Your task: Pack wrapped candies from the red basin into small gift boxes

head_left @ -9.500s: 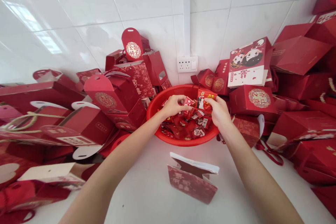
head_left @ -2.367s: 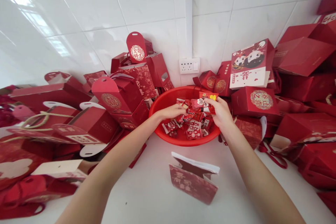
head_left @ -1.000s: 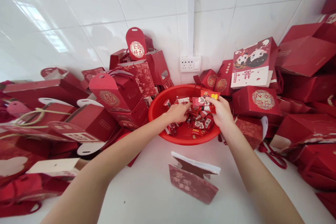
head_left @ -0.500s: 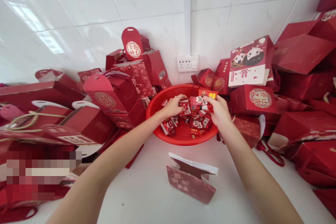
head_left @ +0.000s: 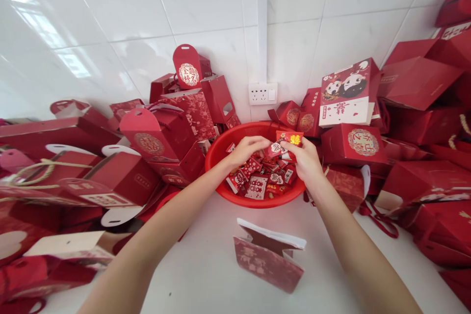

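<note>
My right hand (head_left: 304, 157) is closed on a few small wrapped candy packets, among them a red and yellow one (head_left: 290, 136) and a pinkish one (head_left: 275, 149) with dark lettering. Above the basket, my left hand (head_left: 250, 149) has its fingers pinched together at the left edge of the pinkish packet. Below both hands is a round red plastic basket (head_left: 257, 202) with more red packets (head_left: 256, 186) lying loose in it. In front of the basket, a dark red paper gift bag (head_left: 267, 265) stands with its mouth open; neither hand touches it.
Red gift boxes (head_left: 154, 132) are piled to the left of the basket, and more boxes (head_left: 355, 144) are stacked on the right. Behind them rises a white tiled wall with a socket panel (head_left: 262, 93). Everything stands on a white tabletop (head_left: 206, 274).
My left hand has lifted from the packets in the basket and moved right to those in my right hand. A pale pink packet now shows at the front of the basket.
</note>
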`<state>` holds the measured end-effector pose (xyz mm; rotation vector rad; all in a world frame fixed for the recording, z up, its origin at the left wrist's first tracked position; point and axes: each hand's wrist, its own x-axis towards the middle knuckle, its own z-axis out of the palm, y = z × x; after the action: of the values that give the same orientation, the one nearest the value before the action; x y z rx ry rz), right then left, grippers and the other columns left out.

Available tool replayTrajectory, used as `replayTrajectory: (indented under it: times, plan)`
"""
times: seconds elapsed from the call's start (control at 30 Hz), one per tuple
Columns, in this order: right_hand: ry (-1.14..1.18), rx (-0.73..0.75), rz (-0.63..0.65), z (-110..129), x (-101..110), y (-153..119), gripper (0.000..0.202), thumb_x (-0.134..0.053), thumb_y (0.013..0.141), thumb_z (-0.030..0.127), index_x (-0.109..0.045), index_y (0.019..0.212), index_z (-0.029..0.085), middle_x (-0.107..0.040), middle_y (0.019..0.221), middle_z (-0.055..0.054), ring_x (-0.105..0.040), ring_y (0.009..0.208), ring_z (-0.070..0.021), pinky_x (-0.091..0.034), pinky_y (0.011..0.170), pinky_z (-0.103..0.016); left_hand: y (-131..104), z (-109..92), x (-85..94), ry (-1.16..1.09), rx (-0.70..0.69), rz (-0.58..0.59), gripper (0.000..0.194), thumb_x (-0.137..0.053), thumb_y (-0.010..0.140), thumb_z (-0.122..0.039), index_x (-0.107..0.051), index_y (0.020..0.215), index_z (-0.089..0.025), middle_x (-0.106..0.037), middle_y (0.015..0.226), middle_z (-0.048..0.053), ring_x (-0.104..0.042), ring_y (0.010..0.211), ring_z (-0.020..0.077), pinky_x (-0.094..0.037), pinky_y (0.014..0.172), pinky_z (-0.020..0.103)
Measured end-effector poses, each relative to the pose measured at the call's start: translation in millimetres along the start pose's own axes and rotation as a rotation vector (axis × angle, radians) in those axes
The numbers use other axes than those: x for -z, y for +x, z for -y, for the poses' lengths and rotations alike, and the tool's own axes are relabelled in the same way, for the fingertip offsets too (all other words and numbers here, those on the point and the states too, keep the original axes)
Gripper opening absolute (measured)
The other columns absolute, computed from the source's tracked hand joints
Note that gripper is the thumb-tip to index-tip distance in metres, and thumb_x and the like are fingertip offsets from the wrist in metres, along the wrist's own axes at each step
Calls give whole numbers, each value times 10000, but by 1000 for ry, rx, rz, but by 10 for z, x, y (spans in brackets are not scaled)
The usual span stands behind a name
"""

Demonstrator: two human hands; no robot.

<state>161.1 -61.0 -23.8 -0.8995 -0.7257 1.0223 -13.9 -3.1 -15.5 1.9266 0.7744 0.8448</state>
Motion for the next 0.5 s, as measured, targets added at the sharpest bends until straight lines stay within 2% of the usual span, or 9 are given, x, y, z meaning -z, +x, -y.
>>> replayTrajectory:
  times: [0.1,0.23,0.4,0.5]
  plan:
    - [6,35,-2,-16,4,13,437,-928,416,246,-712,790,177,-727,667,35,-689,628,-169,-565,664,-300,-14,-13,-32,-25,-24,97,374,-778,751,-460,-755,876,-108,-736,839,65,-645,755,176,-490,724,279]
    - [66,-26,11,-7,0,22,428,-936,454,254,-716,811,173,-738,675,14,-716,659,-199,-582,692,-332,-7,-12,0,-89,-4,49,450,-780,751,-540,-744,858,-105,-730,820,63,-631,729,155,-484,717,275]
    - [68,-130,159,11,-2,2,415,-947,469,247,-739,820,174,-774,741,-14,-745,729,-218,-604,740,-339,18,-62,2,-153,-11,6,490,-791,723,-585,-732,830,-110,-718,795,51,-603,703,132,-476,702,262]
    - [93,-133,145,14,2,-5,394,-940,476,218,-738,812,175,-781,755,-19,-753,755,-224,-608,760,-342,20,-71,-25,-99,-4,14,477,-773,743,-581,-730,801,-110,-684,726,32,-578,662,125,-459,653,251]
